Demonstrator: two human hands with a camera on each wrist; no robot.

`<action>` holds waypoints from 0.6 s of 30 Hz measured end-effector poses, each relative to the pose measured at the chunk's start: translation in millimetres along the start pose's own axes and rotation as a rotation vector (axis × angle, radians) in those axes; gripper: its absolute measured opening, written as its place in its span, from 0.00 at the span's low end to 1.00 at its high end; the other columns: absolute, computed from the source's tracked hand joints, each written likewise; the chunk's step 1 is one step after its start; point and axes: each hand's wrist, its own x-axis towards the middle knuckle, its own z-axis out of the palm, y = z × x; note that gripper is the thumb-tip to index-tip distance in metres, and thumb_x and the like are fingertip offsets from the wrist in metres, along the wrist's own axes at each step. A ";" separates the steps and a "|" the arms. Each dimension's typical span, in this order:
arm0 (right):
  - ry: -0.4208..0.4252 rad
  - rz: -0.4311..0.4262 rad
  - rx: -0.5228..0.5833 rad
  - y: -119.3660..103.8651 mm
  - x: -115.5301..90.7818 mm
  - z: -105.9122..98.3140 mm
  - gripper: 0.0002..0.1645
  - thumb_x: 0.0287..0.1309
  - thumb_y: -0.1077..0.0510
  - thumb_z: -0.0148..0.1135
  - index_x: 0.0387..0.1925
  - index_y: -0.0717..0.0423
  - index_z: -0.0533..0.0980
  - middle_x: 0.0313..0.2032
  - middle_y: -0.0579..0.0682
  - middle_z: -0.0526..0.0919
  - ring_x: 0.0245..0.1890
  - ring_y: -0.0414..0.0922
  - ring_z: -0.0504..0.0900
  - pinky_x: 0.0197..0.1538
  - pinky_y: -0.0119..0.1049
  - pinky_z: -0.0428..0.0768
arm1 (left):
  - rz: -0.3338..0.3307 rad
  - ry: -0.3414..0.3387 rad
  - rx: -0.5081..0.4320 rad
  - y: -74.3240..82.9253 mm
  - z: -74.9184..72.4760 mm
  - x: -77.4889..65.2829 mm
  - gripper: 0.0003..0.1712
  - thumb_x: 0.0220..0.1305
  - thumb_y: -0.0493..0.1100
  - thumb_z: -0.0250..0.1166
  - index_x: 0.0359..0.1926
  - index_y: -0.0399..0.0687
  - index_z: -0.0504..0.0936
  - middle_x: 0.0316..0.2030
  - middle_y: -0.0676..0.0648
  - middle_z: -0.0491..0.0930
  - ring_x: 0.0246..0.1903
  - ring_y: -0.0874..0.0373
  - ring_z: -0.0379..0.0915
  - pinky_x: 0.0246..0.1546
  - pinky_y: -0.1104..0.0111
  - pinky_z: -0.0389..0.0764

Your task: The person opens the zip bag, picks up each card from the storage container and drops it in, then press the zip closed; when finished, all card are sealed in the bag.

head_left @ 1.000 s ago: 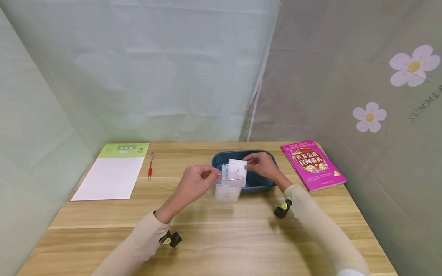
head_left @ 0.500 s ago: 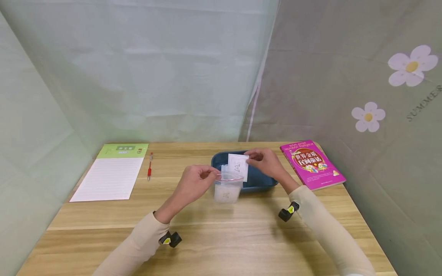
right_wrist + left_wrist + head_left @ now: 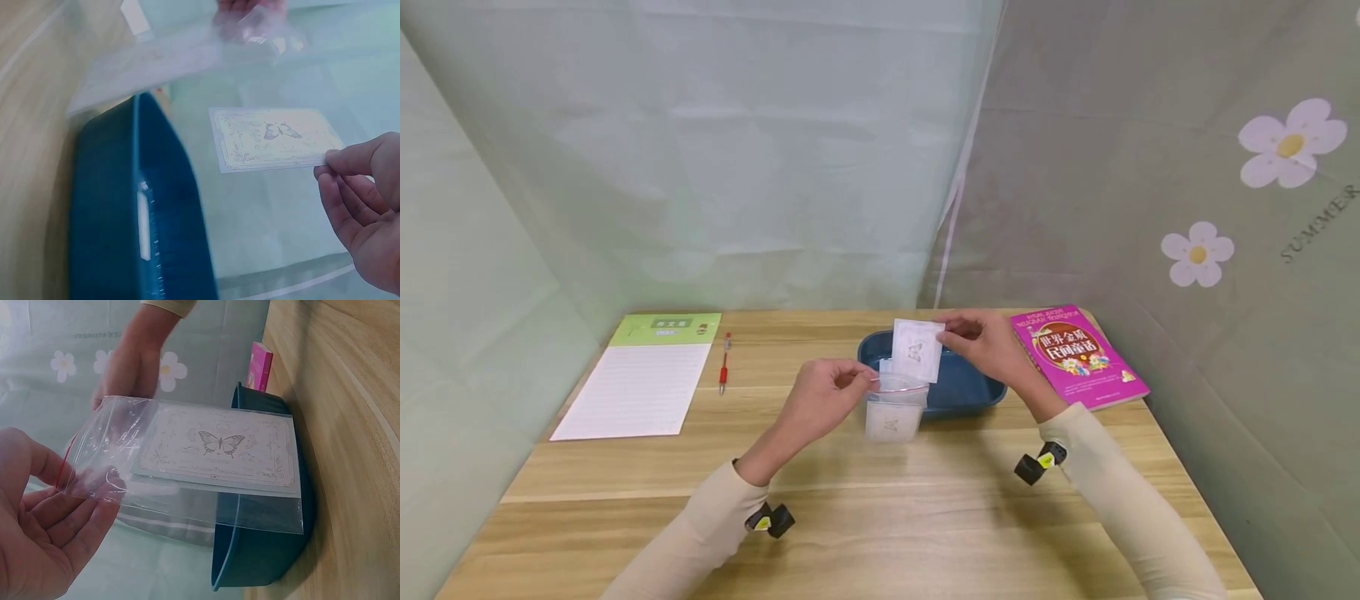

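Note:
My left hand (image 3: 826, 400) pinches the red-lined top edge of a clear zip-lock bag (image 3: 250, 509). Inside the bag lies a white card (image 3: 215, 447) printed with a butterfly and an ornate border. Between thumb and fingers, my right hand (image 3: 992, 346) holds another butterfly card (image 3: 275, 139) by its edge. In the head view that card is above and behind the bag's mouth; the right wrist view shows it apart from the bag. A dark blue tray (image 3: 966, 400) stands on the table behind the bag, with something white (image 3: 144, 225) inside it.
At the left of the wooden table (image 3: 850, 517) lie a lined notepad (image 3: 632, 387) with a green top and a red pen (image 3: 724, 371). A pink book (image 3: 1082, 358) lies to the right of the tray. Fabric walls (image 3: 760, 167) surround the table.
My right hand has lifted its card up from the bag's mouth and moved slightly right. The left hand and the bag have stayed nearly still.

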 end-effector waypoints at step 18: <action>0.129 -0.140 0.017 -47.2 -13.5 -23.8 0.16 0.60 0.63 0.72 0.50 0.59 0.85 0.40 0.55 0.90 0.35 0.47 0.87 0.39 0.26 0.82 | -0.006 -0.011 -0.005 -0.5 3.0 2.3 0.11 0.71 0.39 0.62 0.41 0.43 0.91 0.35 0.50 0.89 0.35 0.51 0.85 0.29 0.68 0.76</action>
